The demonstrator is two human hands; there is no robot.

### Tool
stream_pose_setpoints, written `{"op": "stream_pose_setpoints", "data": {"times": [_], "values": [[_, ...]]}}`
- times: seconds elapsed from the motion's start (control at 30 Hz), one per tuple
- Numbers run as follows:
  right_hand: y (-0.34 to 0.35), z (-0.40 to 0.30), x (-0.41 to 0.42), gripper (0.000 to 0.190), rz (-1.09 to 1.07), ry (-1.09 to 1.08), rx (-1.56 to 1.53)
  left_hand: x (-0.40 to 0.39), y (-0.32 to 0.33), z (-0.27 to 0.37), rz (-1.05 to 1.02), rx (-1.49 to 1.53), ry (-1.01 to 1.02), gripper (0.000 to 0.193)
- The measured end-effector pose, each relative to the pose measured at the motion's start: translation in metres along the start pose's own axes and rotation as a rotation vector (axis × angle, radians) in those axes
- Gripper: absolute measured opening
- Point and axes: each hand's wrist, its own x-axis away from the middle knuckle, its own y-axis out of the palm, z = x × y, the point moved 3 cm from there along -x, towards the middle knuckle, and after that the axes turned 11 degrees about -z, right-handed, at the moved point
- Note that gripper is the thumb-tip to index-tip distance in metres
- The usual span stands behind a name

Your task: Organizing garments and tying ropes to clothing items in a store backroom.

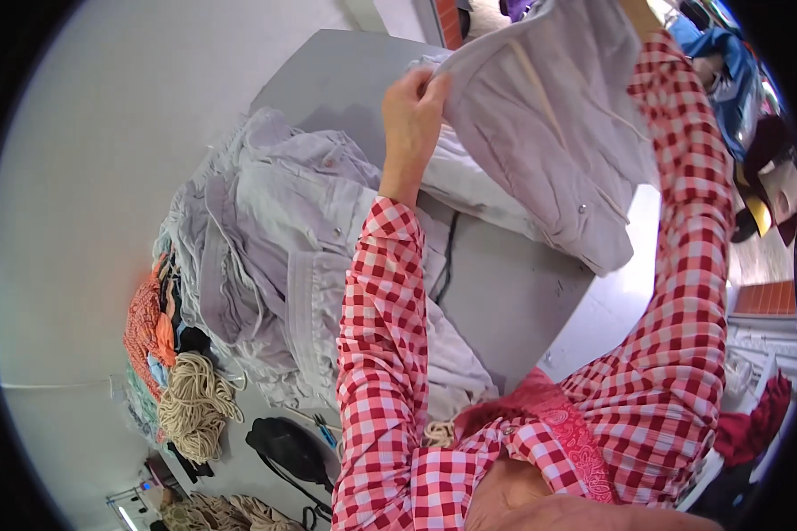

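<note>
A pale grey garment (544, 126) with a cord and a metal eyelet is held up over the grey table (505, 292). My left hand (415, 113) grips its upper left edge between thumb and fingers. At the top right, my right arm reaches up beside the garment; only the wrist and part of the hand (639, 18) show, and its fingers are hidden or out of frame. Behind the raised cloth, more pale fabric (478, 192) lies on the table. A large heap of similar light grey garments (272, 245) with snaps and gathered waistbands lies left of my left forearm.
A bundle of beige cord (196, 405) lies at the lower left beside orange knitted cloth (145, 325). Near it are a black object with a strap (289, 451) and a small blue tool (325, 430). A dark cord (449, 259) crosses the table. A white wall stands left; garments hang at the right.
</note>
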Motion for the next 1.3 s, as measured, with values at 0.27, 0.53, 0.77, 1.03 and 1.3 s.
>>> {"op": "stream_pose_setpoints", "data": {"times": [0.27,0.53,0.77,1.03,1.3], "values": [[0.08,-0.242,0.078,0.024,-0.183,0.054,-1.178,0.051,-0.058,-0.13,0.113,-0.378,-0.202,0.021],[0.058,-0.327,0.171,0.04,-0.797,-0.463,-1.073,0.142,-0.073,-0.082,-0.257,-0.386,-0.287,0.019],[0.107,-0.361,0.232,0.044,-1.464,-0.312,-1.464,0.238,-0.038,-0.038,-0.12,-0.233,-0.222,0.01],[-0.081,-0.332,0.269,0.037,-0.652,-0.59,-0.984,0.398,-0.024,-0.004,-0.037,-0.237,-0.513,0.009],[-0.337,-0.333,0.41,0.017,-1.141,-0.819,-1.535,0.507,-0.116,0.01,0.465,-0.536,-0.689,0.009]]}}
